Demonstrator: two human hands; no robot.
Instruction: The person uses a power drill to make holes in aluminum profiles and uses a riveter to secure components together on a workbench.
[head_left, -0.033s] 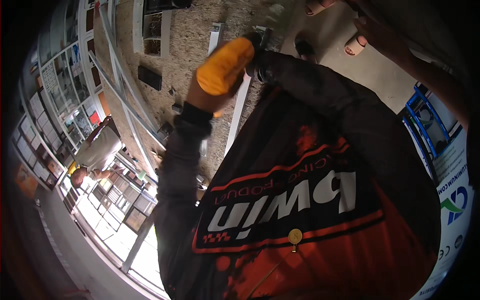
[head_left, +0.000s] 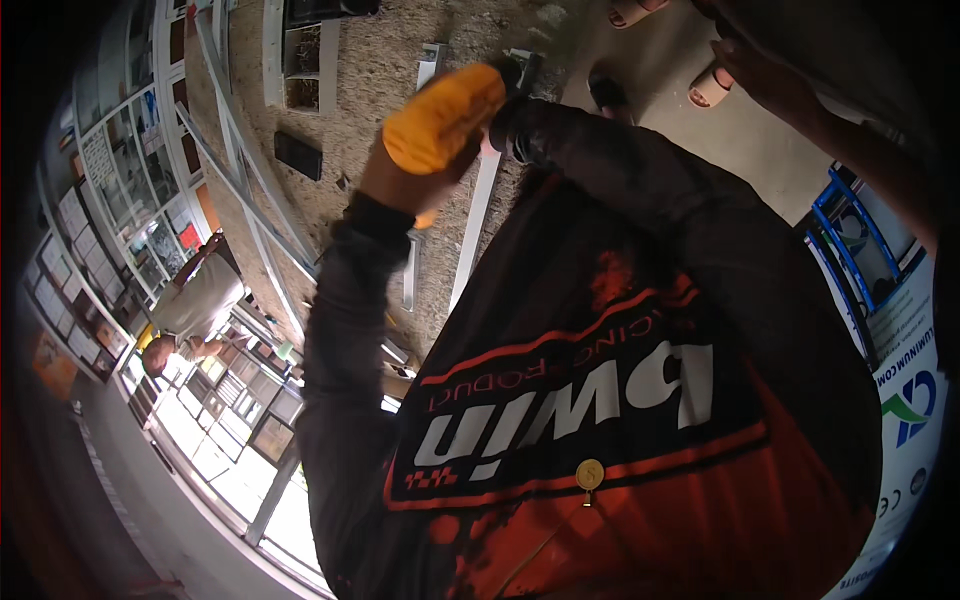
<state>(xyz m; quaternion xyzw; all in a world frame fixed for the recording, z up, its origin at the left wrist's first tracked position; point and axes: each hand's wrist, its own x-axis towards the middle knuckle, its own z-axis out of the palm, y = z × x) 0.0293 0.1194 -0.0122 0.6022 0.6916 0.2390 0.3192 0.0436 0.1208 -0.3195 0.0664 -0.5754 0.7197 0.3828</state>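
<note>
My left hand (head_left: 410,182) is wrapped round the grip of a yellow power drill (head_left: 440,118). The drill's dark front end points up and right, over a rough brown work surface (head_left: 375,110). From the right, my dark right sleeve (head_left: 590,150) reaches in to the drill's front. My right hand is mostly hidden there, behind the drill and cuff, so its fingers do not show. A silver metal bar (head_left: 477,225) runs beneath both hands. Close to the drill's tip lies a grey metal piece (head_left: 525,72).
Long metal bars (head_left: 250,180) cross on the left, near a black block (head_left: 298,156). Another person (head_left: 200,300) is at far left. At upper right are sandalled feet (head_left: 710,88) and another person's arm (head_left: 830,130). Blue frames (head_left: 845,235) stand at right.
My left hand and the drill have shifted slightly left and up. My left forearm has moved left with them, while the right arm stays nearly in place.
</note>
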